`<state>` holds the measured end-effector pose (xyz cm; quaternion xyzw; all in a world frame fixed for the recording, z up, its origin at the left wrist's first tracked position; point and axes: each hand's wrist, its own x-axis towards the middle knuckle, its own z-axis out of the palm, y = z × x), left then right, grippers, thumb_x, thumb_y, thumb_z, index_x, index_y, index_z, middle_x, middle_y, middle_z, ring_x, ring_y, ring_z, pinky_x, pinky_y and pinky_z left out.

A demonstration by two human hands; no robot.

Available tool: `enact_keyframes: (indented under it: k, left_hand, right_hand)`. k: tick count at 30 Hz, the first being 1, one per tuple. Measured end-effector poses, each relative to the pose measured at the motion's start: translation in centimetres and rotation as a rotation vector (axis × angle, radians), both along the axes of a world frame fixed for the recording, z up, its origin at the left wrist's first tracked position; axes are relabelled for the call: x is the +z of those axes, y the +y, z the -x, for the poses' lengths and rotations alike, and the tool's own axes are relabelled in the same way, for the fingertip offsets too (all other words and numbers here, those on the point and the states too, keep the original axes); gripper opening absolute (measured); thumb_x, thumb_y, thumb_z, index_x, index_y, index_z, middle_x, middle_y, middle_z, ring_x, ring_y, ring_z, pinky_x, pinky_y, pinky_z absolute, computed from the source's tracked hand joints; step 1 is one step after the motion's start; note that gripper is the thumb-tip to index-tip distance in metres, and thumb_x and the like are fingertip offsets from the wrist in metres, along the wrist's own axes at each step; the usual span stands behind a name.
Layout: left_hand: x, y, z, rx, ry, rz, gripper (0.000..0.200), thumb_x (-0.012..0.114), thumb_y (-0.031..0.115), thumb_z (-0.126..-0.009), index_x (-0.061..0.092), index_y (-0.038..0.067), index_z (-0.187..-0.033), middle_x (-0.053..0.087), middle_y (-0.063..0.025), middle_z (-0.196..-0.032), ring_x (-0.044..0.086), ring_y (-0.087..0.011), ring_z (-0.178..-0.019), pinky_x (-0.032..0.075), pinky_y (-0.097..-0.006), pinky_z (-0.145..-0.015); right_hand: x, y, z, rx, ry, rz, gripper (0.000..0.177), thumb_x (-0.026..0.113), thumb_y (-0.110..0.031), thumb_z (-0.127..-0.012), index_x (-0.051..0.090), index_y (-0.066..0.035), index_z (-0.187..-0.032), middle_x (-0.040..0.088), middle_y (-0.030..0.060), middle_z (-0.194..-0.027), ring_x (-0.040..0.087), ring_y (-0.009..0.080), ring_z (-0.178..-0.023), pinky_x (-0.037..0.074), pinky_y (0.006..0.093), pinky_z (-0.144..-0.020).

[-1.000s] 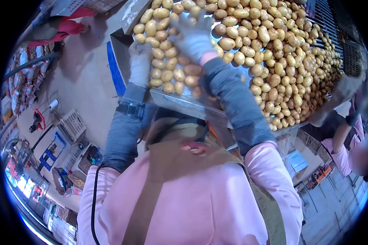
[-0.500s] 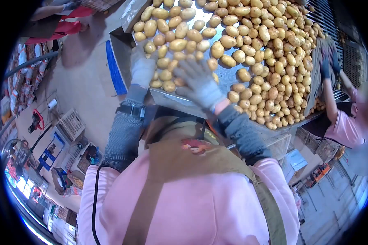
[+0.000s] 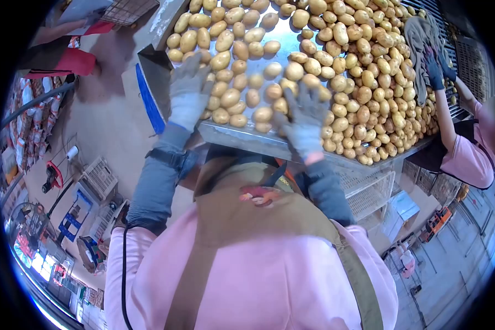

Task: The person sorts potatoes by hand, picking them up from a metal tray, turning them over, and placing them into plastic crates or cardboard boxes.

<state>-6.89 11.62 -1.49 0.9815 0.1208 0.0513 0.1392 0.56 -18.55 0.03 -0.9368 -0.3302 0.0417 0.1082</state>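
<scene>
Many yellow-brown potatoes [image 3: 363,77] lie spread over a shiny metal sorting table [image 3: 247,137], densely on the right and more loosely on the left. My left hand [image 3: 189,91], in a grey-white glove, rests at the table's left edge beside the potatoes, fingers stretched out. My right hand [image 3: 305,121], gloved alike, is over the potatoes near the front edge, its fingers spread and touching some of them. Motion blurs a few potatoes around its fingertips. Neither hand grips a potato.
At the right, a co-worker's dark-gloved hands [image 3: 440,71] are at a grey cloth [image 3: 418,49] beside metal rollers. Another person stands at the upper left. Plastic crates [image 3: 363,192] sit below the table; filled sacks [image 3: 36,115] and a blue frame [image 3: 74,212] are left.
My right hand has moved right across the potatoes, and several of them have shifted. My left hand stays near the left edge. The co-worker's hands and cloth moved slightly.
</scene>
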Motion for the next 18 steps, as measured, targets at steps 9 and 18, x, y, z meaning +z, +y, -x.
enact_keyframes:
  k: [9,18]
  left_hand:
    - [-0.3,-1.1,-13.3,-0.084,0.092,-0.058,0.039,0.063,0.028,-0.094,0.064,0.016,-0.13,0.069,-0.013,-0.119,0.062,-0.0339,-0.11,0.05,-0.0446,-0.095]
    - [-0.9,0.0,-14.0,-0.126,0.283,0.02,0.038,0.076,0.031,-0.079,0.063,0.013,-0.11,0.068,-0.015,-0.105,0.064,-0.0357,-0.102,0.051,-0.0466,-0.09]
  right_hand:
    - [2.3,3.2,-1.2,0.203,0.367,-0.12,0.02,0.062,-0.025,-0.087,0.065,-0.009,-0.099,0.067,0.0158,-0.101,0.065,0.0351,-0.085,0.049,0.0477,-0.083]
    - [2.6,1.5,-6.4,-0.11,0.076,-0.01,0.066,0.066,-0.029,-0.082,0.049,-0.007,-0.141,0.051,0.016,-0.14,0.045,0.0354,-0.133,0.026,0.0569,-0.115]
